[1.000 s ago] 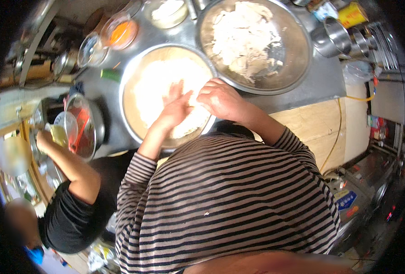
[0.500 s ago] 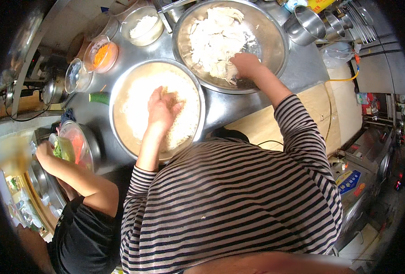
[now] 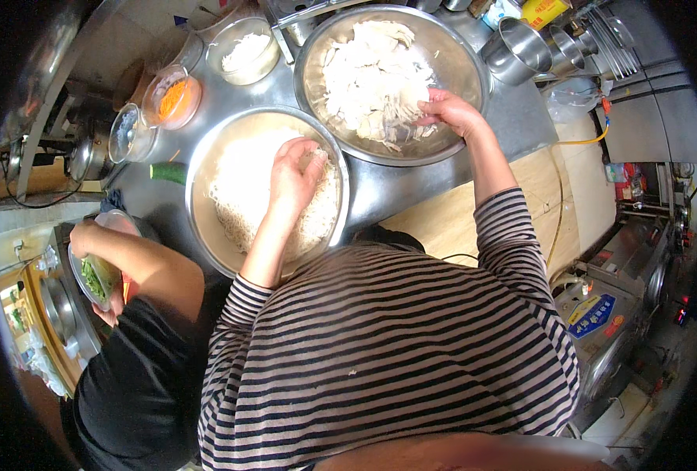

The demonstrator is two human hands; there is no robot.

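Observation:
My left hand [image 3: 293, 174] is over the nearer steel bowl [image 3: 193, 206], its fingers curled in with a few pale bits at the tips. Under it lies a bed of thin, pale shreds [image 3: 242, 208], partly washed out by glare. In the farther, wider steel bowl [image 3: 474, 67], my right hand [image 3: 452, 112] has its thumb and fingers closed on some whitish slices [image 3: 411, 102] at the near right of a heap. The slices are flat and irregular; their kind is unclear.
At the left, a co-worker's hand [image 3: 85, 238] tips a clear container [image 3: 111, 275] of green pieces. A cut green vegetable [image 3: 168, 172] lies near bowls of orange shreds [image 3: 174, 100] and white shreds [image 3: 248, 53]. Steel pots [image 3: 515, 53] stand at the far right.
My left hand has lifted slightly to the right, its fingers drawing in. My right hand has moved right within the farther bowl. The co-worker has tilted the container of green pieces.

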